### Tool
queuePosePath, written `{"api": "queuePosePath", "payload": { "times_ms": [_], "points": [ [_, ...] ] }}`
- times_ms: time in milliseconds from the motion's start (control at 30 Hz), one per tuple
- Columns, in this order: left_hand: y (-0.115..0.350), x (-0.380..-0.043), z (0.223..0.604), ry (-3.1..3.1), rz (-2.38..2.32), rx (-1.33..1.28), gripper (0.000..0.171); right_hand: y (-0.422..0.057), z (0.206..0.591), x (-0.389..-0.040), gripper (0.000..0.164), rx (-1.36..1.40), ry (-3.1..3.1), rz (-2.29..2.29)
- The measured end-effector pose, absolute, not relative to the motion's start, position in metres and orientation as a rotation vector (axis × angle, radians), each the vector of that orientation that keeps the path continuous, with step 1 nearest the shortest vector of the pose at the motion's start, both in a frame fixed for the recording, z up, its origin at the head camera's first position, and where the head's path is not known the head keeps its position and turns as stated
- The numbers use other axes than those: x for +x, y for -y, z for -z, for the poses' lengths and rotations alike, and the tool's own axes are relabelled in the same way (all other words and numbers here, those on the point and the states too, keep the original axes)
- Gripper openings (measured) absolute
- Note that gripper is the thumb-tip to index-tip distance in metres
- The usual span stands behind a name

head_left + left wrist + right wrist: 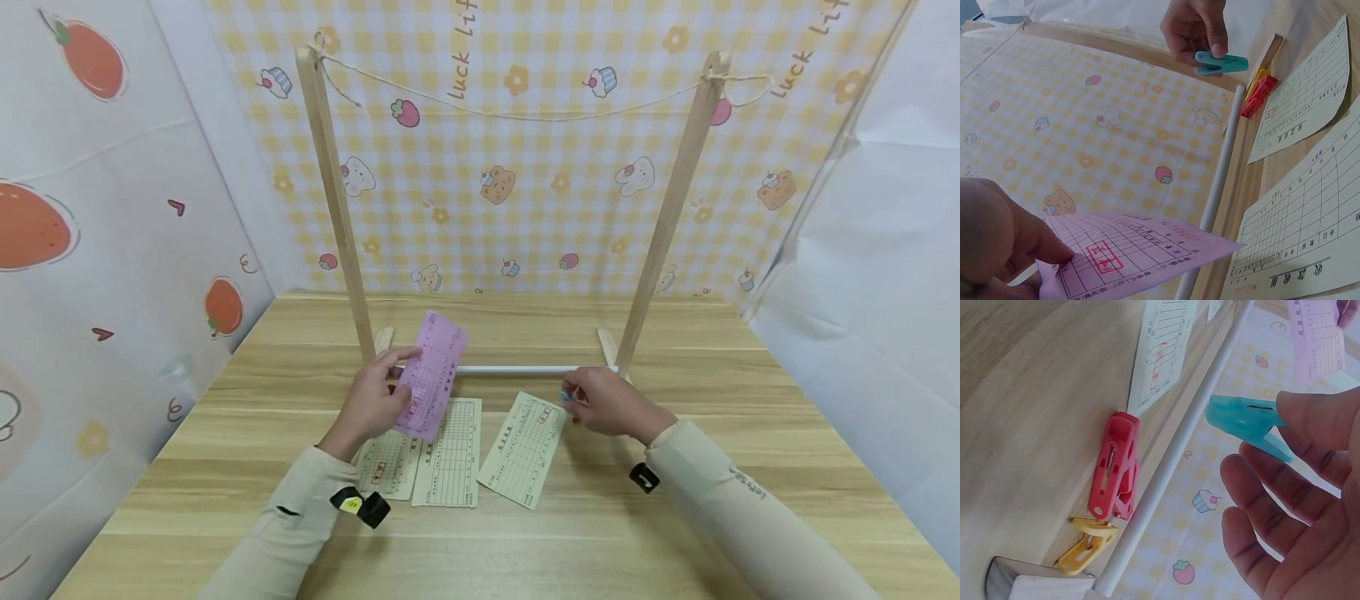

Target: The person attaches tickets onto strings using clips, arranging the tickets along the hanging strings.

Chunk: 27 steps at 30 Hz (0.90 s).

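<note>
Item, one pink receipt slip [438, 367], ruled, with a red stamped box: above the tabletop [450, 558], pinched along its left edge by the left hand [372, 400], thumb on the printed face. We judge it feather-light, limp and easily creased or torn; best taken by a margin, with flat, gentle pressure.

Item, one turquoise clothespin [1244, 415]: pinched near its handle end by the right hand [611, 402], nose pointing away from the palm. We expect light, stiff, rather smooth plastic with a springy squeeze; best held by both handle ends.

Item, one red clothespin [1110, 469] and one yellow clothespin [1085, 550], lying beside a white rod [525, 369].

Item, three pale receipt slips [450, 467], laid on the tabletop.

Item, one string [555, 119], which we find sagging between two wooden posts [330, 167].
</note>
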<state>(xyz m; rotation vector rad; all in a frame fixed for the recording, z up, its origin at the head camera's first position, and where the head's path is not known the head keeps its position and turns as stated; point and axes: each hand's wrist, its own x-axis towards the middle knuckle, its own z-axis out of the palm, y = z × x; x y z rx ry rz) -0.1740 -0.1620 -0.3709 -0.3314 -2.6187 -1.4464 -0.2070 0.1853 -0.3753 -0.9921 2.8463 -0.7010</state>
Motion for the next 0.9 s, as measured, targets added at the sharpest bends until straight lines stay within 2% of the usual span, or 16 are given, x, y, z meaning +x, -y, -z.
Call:
{"api": "queuePosePath", "payload": {
  "times_ms": [400,700,900],
  "points": [
    [0.162,-0.18,0.364,2.664,1.495,-0.363,0.07,-0.178,0.368,-0.207,0.007,-0.962,-2.846,0.702],
    [0.159,-0.182,0.359,2.658,1.585,-0.262,0.051,-0.175,0.363,-0.212,0.007,-1.041,-2.891,0.676],
    [0.159,-0.185,0.354,2.632,1.467,-0.306,0.05,-0.172,0.359,-0.215,0.009,-1.084,-2.902,0.696]
  ]
}}
